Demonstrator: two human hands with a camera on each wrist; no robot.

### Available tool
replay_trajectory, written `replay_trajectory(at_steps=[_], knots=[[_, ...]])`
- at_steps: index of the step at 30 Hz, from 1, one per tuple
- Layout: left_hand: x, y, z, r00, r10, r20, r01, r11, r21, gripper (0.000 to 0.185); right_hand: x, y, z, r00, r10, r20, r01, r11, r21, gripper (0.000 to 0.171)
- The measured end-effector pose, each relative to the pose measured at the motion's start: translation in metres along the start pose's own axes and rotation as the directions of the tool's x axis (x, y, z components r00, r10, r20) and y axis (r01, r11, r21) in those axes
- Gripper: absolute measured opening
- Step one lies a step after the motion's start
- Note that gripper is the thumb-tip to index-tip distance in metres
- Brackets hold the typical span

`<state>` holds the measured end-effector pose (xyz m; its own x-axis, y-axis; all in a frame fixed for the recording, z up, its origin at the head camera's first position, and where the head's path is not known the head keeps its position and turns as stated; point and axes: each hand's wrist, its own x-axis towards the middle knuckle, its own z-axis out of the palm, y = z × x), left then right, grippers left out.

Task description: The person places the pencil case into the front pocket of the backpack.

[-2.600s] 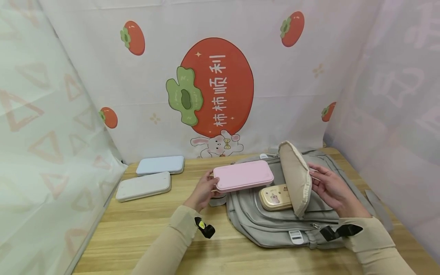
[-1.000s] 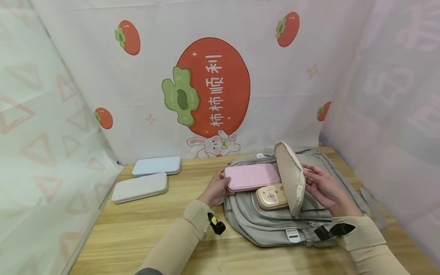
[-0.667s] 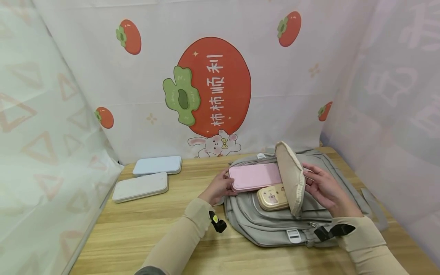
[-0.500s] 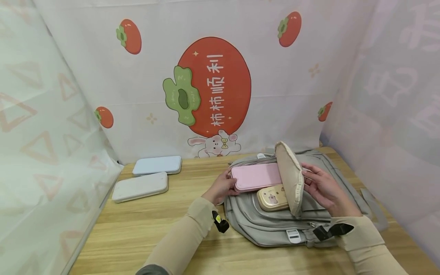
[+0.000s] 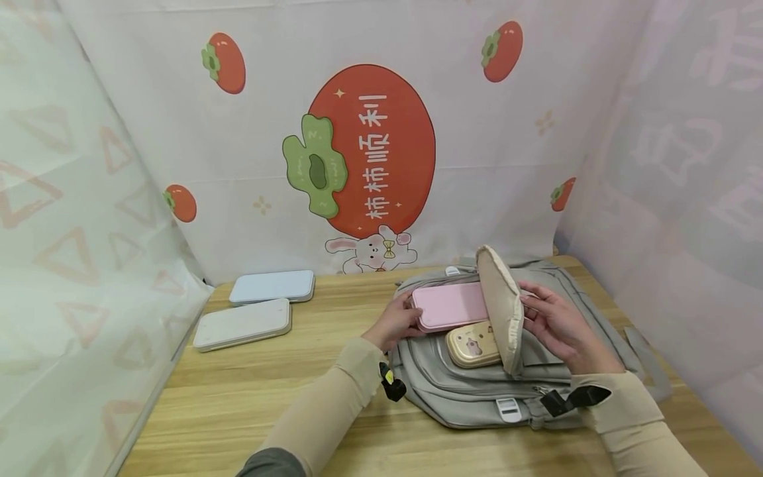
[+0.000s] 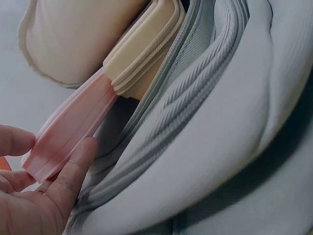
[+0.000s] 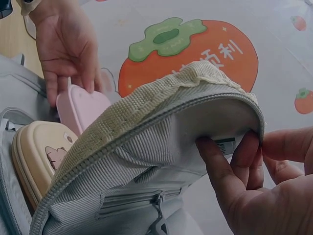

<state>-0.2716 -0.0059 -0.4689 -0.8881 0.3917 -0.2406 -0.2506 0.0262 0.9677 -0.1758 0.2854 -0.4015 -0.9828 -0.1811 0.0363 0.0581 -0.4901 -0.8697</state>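
While my right hand pinches the grey backpack's front flap upright, my left hand grips the end of the pink pencil case, half inside the opening beside a cream cartoon case. I judge the pink case could jam against the cream one or snag the zipper edge if the flap sags.

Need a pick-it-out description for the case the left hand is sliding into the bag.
Start at the grey backpack lying flat on the wooden table, its flap held up by the right hand. Two cases poke out of its open mouth. The one meant is the pink case, flat and plain, its end gripped by the left hand; the beige case beside it is smaller, with a cartoon animal.
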Motion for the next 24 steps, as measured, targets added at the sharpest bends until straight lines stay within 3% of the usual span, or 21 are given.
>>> replay_trajectory(at_steps=[10, 18, 24], knots=[[0.009, -0.001, 0.024, 1.000, -0.002, -0.011, 0.002, 1.000, -0.028, 0.064, 0.001, 0.000, 0.001, 1.000, -0.002, 0.008, 0.002, 1.000, -0.003, 0.035], [0.015, -0.006, 0.029, 0.999, -0.002, -0.044, 0.000, 0.999, -0.043, 0.065, 0.002, 0.001, 0.001, 1.000, 0.002, 0.008, -0.002, 1.000, 0.003, 0.034], [0.018, -0.006, 0.035, 1.000, 0.003, -0.025, -0.004, 0.999, -0.038, 0.062, 0.003, 0.002, 0.000, 1.000, 0.000, 0.014, 0.000, 1.000, 0.012, 0.035]])
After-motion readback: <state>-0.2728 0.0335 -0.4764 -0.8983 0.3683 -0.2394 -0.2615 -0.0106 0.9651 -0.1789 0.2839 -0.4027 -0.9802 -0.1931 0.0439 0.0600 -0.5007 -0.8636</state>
